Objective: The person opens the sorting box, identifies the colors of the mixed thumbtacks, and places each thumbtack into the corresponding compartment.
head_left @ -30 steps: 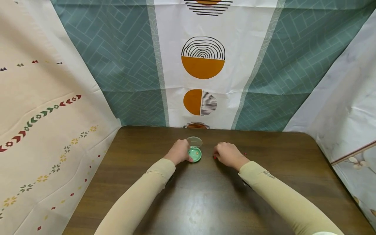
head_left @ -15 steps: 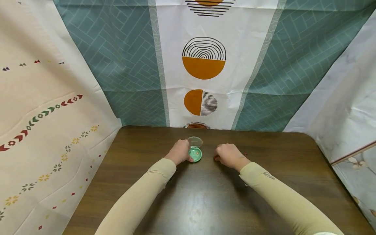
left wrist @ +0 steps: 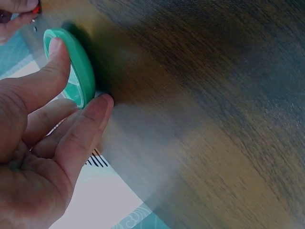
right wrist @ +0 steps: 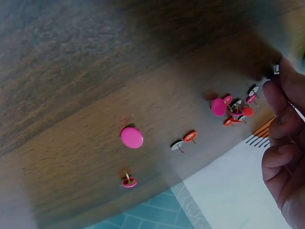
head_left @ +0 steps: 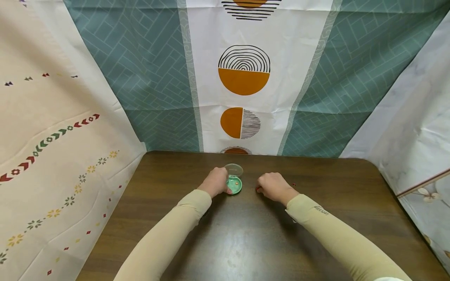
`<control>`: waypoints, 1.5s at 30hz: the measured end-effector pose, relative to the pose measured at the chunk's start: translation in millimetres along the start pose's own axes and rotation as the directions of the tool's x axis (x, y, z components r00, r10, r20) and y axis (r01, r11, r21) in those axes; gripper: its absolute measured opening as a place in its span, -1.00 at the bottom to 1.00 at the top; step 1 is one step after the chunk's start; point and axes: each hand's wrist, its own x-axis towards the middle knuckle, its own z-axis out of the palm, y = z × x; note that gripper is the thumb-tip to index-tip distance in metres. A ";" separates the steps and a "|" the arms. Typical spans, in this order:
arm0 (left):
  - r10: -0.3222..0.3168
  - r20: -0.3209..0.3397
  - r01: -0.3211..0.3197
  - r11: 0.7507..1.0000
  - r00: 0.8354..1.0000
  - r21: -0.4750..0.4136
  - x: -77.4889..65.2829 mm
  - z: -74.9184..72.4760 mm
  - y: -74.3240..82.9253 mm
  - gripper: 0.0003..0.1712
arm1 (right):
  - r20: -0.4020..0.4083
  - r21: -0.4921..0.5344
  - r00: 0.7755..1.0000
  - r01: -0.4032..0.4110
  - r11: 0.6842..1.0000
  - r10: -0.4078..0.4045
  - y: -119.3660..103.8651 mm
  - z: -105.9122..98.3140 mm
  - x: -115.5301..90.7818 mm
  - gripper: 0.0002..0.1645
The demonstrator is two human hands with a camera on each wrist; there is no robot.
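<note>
My left hand grips a round green case by its left side. Its clear lid stands raised at the back, and a small orange piece lies inside. In the left wrist view the thumb is over the rim of the green case, with fingers at its outer edge. To the right, my right hand is low over the table, thumb and forefinger pinched together on a small, mostly hidden thumbtack. A cluster of pink, red and silver thumbtacks lies beside those fingers.
Away from the cluster lie a pink thumbtack, another with its pin up, and an orange one beside a silver one. The dark wooden table ends at a hanging patterned cloth.
The red spot below my right fingers shows less than a second ago. My right hand has shifted very slightly; the left hand keeps its hold on the case.
</note>
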 end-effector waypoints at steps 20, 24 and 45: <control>-0.008 -0.002 0.008 1.000 1.000 0.000 2.3 -1.8 -0.1 -0.57 | 0.096 0.564 0.970 -0.239 0.790 0.225 1.3 -18.0 14.9 -0.82; -0.003 -0.001 0.003 1.000 1.000 0.002 2.1 -1.3 -0.8 -0.57 | 0.140 0.696 0.961 -0.267 0.667 0.239 1.8 -25.0 18.6 -0.75; -0.004 -0.009 0.004 1.000 1.000 -0.005 -0.5 -0.6 -1.5 -0.56 | 0.134 0.755 0.951 -0.281 0.593 0.280 -11.1 -18.4 39.1 -0.75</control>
